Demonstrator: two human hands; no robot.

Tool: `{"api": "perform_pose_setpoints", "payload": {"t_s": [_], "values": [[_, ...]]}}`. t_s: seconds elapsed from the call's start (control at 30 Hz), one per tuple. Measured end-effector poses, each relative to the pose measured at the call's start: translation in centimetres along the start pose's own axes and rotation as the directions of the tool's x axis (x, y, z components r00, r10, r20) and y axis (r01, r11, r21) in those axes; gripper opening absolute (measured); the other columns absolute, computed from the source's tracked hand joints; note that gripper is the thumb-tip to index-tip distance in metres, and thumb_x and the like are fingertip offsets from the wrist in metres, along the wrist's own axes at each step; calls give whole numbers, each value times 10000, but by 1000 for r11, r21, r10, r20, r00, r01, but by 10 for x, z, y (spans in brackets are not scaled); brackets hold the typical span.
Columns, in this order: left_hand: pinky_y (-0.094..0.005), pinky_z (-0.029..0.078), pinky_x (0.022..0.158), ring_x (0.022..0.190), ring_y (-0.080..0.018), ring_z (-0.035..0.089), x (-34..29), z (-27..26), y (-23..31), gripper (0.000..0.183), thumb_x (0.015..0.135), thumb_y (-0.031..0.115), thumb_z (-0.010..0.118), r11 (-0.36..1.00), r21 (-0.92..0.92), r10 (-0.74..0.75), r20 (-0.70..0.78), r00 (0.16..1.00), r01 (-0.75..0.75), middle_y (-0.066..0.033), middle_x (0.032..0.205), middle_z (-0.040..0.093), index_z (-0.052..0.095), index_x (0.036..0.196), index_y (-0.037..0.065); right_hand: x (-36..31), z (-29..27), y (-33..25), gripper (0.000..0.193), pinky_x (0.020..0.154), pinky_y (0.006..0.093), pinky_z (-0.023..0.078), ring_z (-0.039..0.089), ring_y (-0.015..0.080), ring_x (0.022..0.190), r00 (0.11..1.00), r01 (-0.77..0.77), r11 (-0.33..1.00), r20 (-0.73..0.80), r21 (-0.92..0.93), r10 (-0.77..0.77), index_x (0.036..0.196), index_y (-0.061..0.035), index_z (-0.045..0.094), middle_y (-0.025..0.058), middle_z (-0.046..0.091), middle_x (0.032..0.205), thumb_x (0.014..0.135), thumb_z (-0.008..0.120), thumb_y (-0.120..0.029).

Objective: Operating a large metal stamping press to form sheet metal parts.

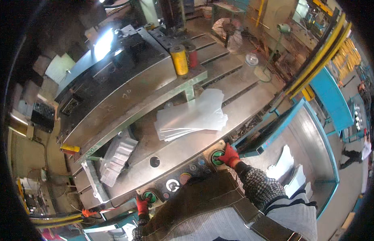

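Observation:
My right hand, in a red glove, rests at the right end of a control panel. Its fingers are apart, with the thumb side on a round green push button. At the panel's left end my left hand, also red-gloved, touches the rim of a second green button; some of its fingers are hidden. Neither hand holds anything. Between the buttons sit a dial with a white ring and several small knobs. Beyond the panel, a fanned stack of flat sheet-metal blanks lies on the press bed.
A heavy die block with yellow posts stands behind the blanks. Ribbed formed metal lies left. To my right, a blue-edged metal bin holds cut sheet pieces. A fan stands behind; another person is far right.

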State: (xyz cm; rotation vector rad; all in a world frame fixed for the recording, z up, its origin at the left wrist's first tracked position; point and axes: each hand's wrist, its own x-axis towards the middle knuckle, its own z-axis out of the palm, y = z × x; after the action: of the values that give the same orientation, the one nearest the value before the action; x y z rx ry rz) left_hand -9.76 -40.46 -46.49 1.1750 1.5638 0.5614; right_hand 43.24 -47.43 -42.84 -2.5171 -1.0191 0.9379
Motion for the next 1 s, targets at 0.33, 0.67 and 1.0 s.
{"api": "perform_pose_setpoints", "payload": {"t_s": [0.33, 0.67, 1.0], "values": [[-303, 428, 798, 940, -206, 502, -6, -3, -13, 734, 573, -25, 651, 994, 96, 59, -144, 988, -46, -129, 1115, 468, 304, 1219, -46, -6, 6, 5, 1069, 881, 443, 348, 415, 329, 1094, 999, -13, 1000, -29, -8, 13, 1286, -19, 197, 197, 390, 1212, 478, 723, -482], [-290, 431, 763, 896, -182, 512, -6, -3, -4, 611, 596, 40, 698, 997, -3, 74, -63, 995, -74, -82, 1021, 528, 412, 1134, 2, -8, 0, -1, 1052, 860, 393, 384, 444, 337, 1059, 1000, -20, 1000, -23, -5, 20, 1275, -3, 206, 211, 411, 1183, 487, 724, -469], [-297, 446, 637, 687, -168, 566, 4, -62, 127, 347, 690, 309, 659, 791, 596, -165, 426, 890, -139, -95, 755, 614, 605, 822, -7, 39, -50, 9, 390, 674, 318, 443, 575, 273, 758, 964, 254, 761, -218, 598, -151, 913, -3, 578, 166, 602, 831, 721, 610, -342]]}}
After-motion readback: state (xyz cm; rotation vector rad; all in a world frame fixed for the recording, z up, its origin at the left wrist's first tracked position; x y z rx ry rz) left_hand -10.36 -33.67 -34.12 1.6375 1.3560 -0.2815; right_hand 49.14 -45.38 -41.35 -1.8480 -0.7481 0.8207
